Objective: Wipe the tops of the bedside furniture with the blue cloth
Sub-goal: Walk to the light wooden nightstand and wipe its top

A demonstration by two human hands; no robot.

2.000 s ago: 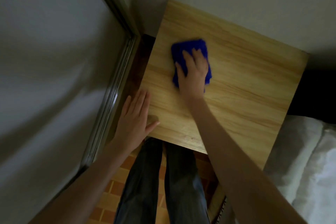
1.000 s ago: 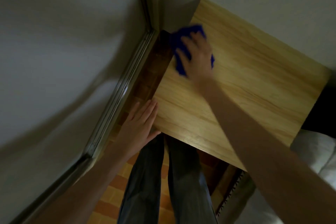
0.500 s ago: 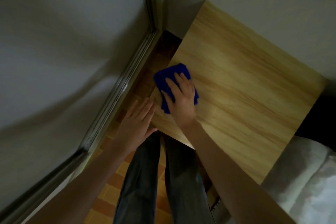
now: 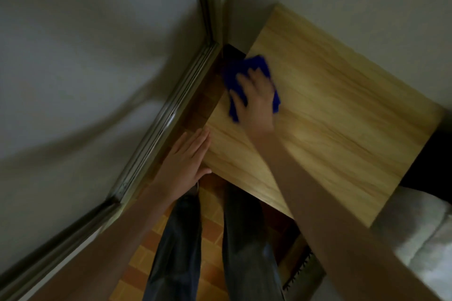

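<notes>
The crumpled dark blue cloth (image 4: 236,76) lies on the light wood-grain tabletop (image 4: 337,120) of the bedside stand, toward ten o'clock from the tabletop's middle. Its left part hangs over the tabletop's left edge. The right hand (image 4: 256,100) lies palm down on the cloth and covers most of it, the fingers (image 4: 244,80) straight and a little spread, pointing to eleven o'clock; motion blur softens their outline. The left hand (image 4: 184,161) is at eight o'clock from the tabletop's middle, by the near left corner. It is flat, with its fingers (image 4: 198,142) straight and pressed together, their tips at the tabletop's edge, and the thumb stuck out toward the corner. Below the corner, at six o'clock, stand two legs in dark jeans (image 4: 176,239) on an orange-brown tiled floor (image 4: 210,225). A metal door track (image 4: 156,134) runs along the left at nine o'clock, and white bedding (image 4: 420,230) lies at four o'clock.
</notes>
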